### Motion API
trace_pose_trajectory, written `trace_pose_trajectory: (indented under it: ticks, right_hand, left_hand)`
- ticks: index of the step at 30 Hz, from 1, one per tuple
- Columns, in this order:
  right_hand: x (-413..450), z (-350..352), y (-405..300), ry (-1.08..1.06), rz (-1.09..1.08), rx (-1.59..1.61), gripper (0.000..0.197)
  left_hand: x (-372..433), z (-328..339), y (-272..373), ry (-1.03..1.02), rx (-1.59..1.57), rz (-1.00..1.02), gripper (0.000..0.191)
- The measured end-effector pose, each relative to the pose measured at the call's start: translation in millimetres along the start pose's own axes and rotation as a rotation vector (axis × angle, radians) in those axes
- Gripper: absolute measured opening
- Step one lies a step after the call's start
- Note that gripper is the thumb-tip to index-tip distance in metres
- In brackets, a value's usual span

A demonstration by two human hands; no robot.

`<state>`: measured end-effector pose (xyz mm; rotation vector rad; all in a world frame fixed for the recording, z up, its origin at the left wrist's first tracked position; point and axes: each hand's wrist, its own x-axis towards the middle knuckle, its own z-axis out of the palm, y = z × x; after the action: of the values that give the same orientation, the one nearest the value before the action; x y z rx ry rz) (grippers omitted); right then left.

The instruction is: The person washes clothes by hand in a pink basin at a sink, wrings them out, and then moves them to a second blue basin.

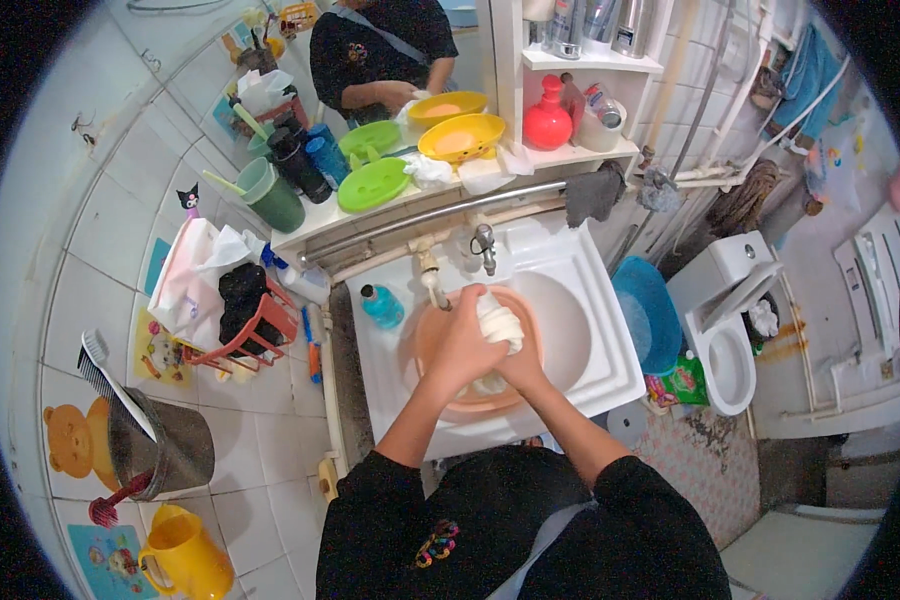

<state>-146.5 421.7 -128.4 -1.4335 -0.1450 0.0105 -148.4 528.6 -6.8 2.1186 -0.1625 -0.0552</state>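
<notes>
A bunched, twisted white cloth (500,327) is gripped between my two hands above a peach-coloured plastic basin (427,345). My left hand (461,334) wraps the cloth from the left, its fingers partly hidden by the folds. Lower on the right side, my right hand (523,361) closes around the cloth's near end. More pale cloth appears beneath my wrists in the basin, mostly hidden by them. The basin sits in a white ceramic washbasin (622,375). Just beyond my hands are a metal faucet (484,247) and a second, pale tap (431,281).
A blue bottle (382,306) stands on the washbasin's left corner. Behind runs a towel rail (435,217) below a shelf holding a green soap dish (373,184) and a yellow one (461,137). A red basket (251,337) hangs left; a blue tub (649,315) and toilet (727,360) stand right.
</notes>
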Motion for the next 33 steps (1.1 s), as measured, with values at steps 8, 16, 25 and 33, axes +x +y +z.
trace_pose_trajectory:
  ticks: [8, 16, 25, 33]
  right_hand:
    - [-5.3, -11.4, -1.2, 0.164, 0.130, 0.366, 0.069]
    - [-8.1, -6.6, -20.0, 0.133, 0.297, 0.658, 0.060]
    - [-9.3, -1.0, -11.8, 0.272, 0.343, 1.096, 0.048]
    - [-7.3, -40.2, 24.4, 0.192, 0.451, 1.217, 0.041]
  left_hand:
    - [-3.9, -18.8, -32.9, -0.067, 0.336, 0.235, 0.092]
    - [-52.4, 55.8, -155.3, 0.036, -0.160, 0.011, 0.135]
    - [-28.4, 64.7, -112.8, 0.421, -0.044, -0.019, 0.113]
    - [-25.3, 50.6, -142.1, 0.340, -0.268, -0.141, 0.079]
